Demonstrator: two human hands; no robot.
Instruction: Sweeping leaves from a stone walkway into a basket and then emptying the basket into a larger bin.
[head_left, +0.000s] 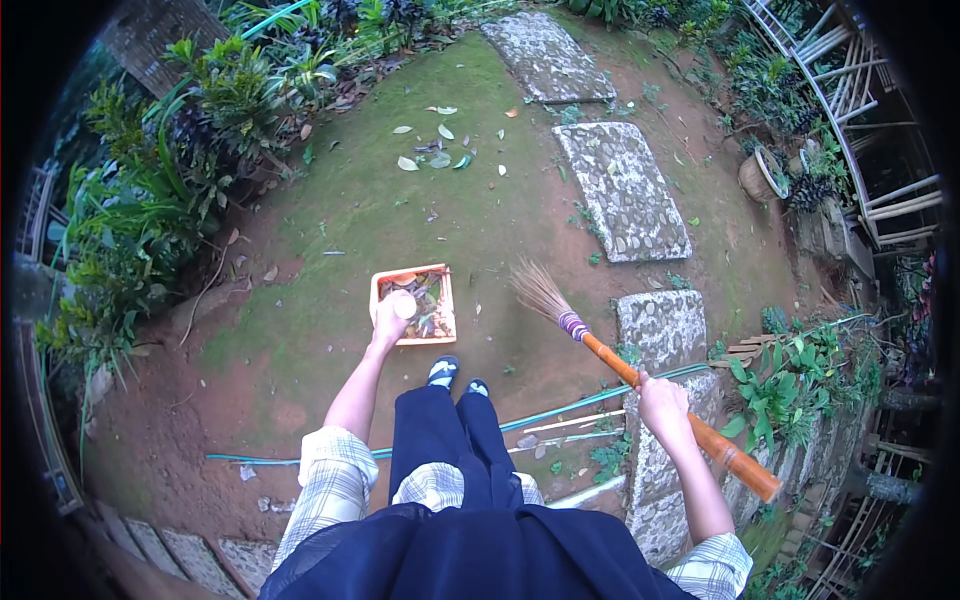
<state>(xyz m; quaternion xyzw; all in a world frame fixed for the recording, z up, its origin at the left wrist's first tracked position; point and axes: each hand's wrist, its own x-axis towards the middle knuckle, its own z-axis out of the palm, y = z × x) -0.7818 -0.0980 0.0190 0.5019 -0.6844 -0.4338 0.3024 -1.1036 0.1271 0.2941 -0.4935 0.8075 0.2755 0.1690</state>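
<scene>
My left hand (390, 315) grips the upright handle of an orange dustpan (451, 311), seen from above at the pale round top of the handle (406, 304). Dry and green leaves (429, 294) lie inside the pan. In my right hand (662, 405) is the bamboo handle (724, 448) of a stick broom (541, 289). A purple and white binding (573, 325) joins its bristles to the handle. The bristles point up and left, to the right of the dustpan and apart from it. Fallen leaves (440, 160) lie scattered on the mossy ground (360, 202) farther ahead.
Pebbled stepping slabs (622, 191) run along the right. A green hose (555, 414) crosses the ground by my feet (444, 371). Dense plants (217, 97) border the left side. A flower pot (761, 176) and a bamboo fence (847, 82) stand at the right.
</scene>
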